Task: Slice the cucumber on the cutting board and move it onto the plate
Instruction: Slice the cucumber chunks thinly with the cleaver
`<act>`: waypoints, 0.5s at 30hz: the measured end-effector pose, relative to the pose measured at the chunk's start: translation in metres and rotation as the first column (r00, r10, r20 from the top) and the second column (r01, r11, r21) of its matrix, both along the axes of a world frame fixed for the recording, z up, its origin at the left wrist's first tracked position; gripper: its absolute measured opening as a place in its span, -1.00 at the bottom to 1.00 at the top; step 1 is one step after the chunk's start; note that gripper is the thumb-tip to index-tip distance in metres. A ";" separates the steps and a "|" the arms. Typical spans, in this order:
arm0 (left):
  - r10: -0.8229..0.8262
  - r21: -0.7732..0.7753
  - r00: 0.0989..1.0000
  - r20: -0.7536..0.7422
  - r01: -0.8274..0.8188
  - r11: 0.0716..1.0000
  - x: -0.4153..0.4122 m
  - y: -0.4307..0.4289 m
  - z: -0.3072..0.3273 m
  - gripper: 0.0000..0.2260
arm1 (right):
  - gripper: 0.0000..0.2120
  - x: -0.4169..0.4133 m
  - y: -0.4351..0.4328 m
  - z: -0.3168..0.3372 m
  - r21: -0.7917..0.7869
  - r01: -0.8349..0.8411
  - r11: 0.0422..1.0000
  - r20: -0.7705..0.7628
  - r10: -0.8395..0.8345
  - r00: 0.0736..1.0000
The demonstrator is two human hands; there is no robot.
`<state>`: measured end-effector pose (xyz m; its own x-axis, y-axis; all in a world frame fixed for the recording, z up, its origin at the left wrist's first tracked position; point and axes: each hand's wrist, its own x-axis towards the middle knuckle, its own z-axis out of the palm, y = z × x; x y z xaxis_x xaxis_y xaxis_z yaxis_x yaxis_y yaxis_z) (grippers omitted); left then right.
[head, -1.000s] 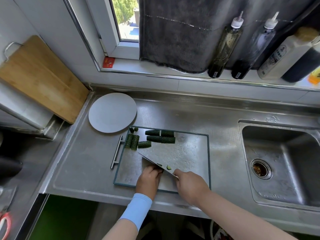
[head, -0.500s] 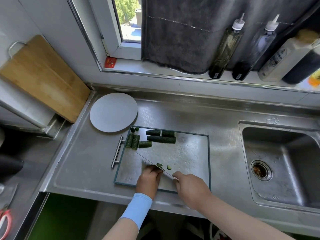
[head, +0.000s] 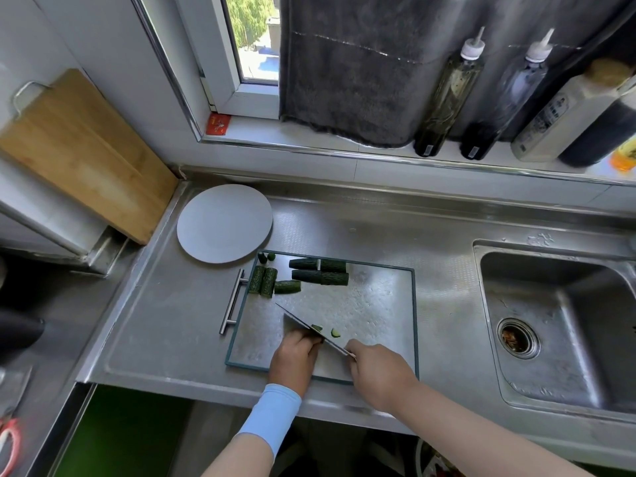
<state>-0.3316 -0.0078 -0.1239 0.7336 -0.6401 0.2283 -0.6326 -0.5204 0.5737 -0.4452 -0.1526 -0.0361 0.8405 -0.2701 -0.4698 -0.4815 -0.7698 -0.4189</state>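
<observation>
**Knife at the near edge of the board, cucumber pieces at its far left**

We stand at a steel counter (head: 172, 321) with the cutting board (head: 378, 304) in front of us. Our right hand (head: 378, 373) has its grip clenched round the handle of the knife (head: 306, 327). The blade slants away to the far left over the near part of the board. Our left hand (head: 294, 356) sits on the near left side of the blade, knuckles against it and fingers curled under. The blade hides what lies beneath them, so we cannot tell whether this grip is grasping anything. A light blue sleeve (head: 272, 418) covers that forearm.

Two small slices (head: 335, 333) lie just beyond the blade. The larger cucumber pieces (head: 318, 271) are gathered at the far left of the board: two long rows lying side by side, a short piece near them, two stubs standing close together by the left edge, and small ends in the far left corner.

The plate (head: 223, 223) sits on the counter just beyond the board's far left corner, with no cucumber on it. To the right is the sink (head: 557, 321). A wooden board (head: 79, 149) leans against the wall at far left, and bottles (head: 444, 98) stand on the windowsill beside a dark towel (head: 351, 63).
</observation>
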 end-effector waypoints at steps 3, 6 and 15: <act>-0.017 -0.011 1.000 0.006 0.017 1.000 0.000 0.001 -0.002 -0.80 | -0.79 0.008 0.000 -0.003 -0.001 0.004 1.000 -0.005 -0.004 1.000; -0.026 -0.008 1.000 0.010 0.026 1.000 -0.002 0.001 -0.002 -0.83 | -0.78 0.014 0.002 -0.004 -0.026 -0.013 1.000 0.005 0.014 1.000; 0.023 0.021 1.000 -0.016 -0.023 1.000 -0.005 0.000 0.001 -0.81 | -0.74 0.011 0.004 -0.003 -0.034 -0.018 0.999 0.035 0.019 0.999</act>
<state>-0.3366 -0.0075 -0.1233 0.7519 -0.6273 0.2029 -0.6107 -0.5468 0.5727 -0.4341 -0.1482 -0.0387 0.8613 -0.2695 -0.4308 -0.4524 -0.7926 -0.4087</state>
